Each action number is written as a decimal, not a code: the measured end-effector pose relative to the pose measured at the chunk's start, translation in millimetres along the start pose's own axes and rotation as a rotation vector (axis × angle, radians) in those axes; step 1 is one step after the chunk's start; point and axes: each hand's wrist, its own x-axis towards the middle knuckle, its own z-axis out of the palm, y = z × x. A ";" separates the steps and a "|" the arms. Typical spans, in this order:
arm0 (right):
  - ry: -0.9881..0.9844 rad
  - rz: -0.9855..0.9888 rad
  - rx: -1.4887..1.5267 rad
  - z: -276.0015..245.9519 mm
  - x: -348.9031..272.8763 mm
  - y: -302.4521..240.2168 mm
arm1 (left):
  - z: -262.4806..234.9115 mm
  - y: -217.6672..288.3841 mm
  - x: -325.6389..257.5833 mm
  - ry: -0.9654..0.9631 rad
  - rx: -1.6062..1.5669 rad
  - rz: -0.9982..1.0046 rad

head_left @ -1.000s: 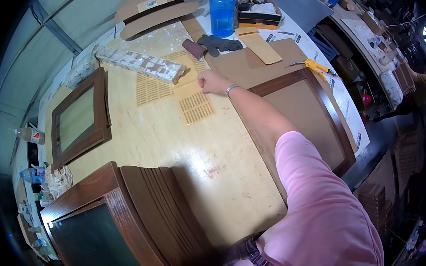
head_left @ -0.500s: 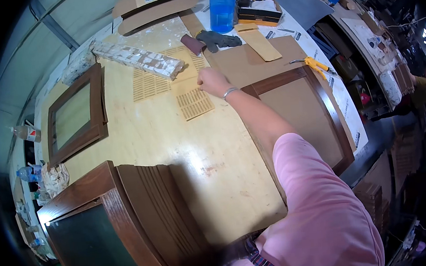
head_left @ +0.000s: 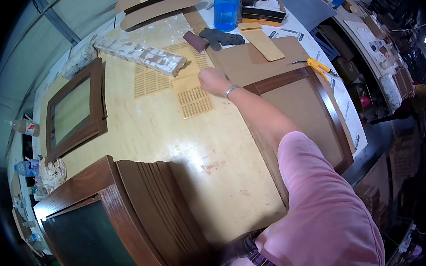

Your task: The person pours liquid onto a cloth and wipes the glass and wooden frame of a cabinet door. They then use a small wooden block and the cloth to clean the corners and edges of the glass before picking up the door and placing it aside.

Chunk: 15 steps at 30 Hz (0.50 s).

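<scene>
- Head view, surface and room: a pale plywood workbench (head_left: 138, 139) fills the middle; a grey wall runs along its far-left side from 9 to 12 o'clock; a dim aisle with shelving lies at 3 o'clock.
- On the bench: a brown wooden frame (head_left: 73, 111) at 9 o'clock; a larger framed panel (head_left: 299, 118) at 3 o'clock under the outstretched arm; stacked dark frames (head_left: 129, 214) at 7 o'clock.
- Packages: flat cardboard pieces (head_left: 157, 2) at 12 o'clock, one bearing a small white label; a blue plastic bottle (head_left: 226, 6) just right of them; a dark glove (head_left: 220, 37) below it; a yellow-handled tool (head_left: 318, 66) at 2 o'clock.
- The right hand (head_left: 213, 80) rests on the upper edge of a slotted wooden grille (head_left: 195, 100), fingers curled and nearly closed; whether they pinch it cannot be told; a second grille (head_left: 156, 77) lies just left, touching a paint-spattered block (head_left: 139, 54).
- The left hand is out of sight.
</scene>
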 end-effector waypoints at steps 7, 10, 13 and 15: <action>0.035 0.008 0.137 -6.6 -10.2 0.0 | -0.9 0.2 0.1 0.006 0.011 0.014; 0.068 -0.064 0.149 -11.7 -12.5 -6.2 | -0.1 0.1 0.7 0.013 0.002 0.017; 0.146 -0.105 0.126 -4.6 -9.3 -5.9 | -0.5 0.0 0.0 0.009 0.011 0.017; 0.199 -0.036 0.149 2.7 -0.9 -4.0 | -1.3 1.2 0.8 0.002 0.021 0.012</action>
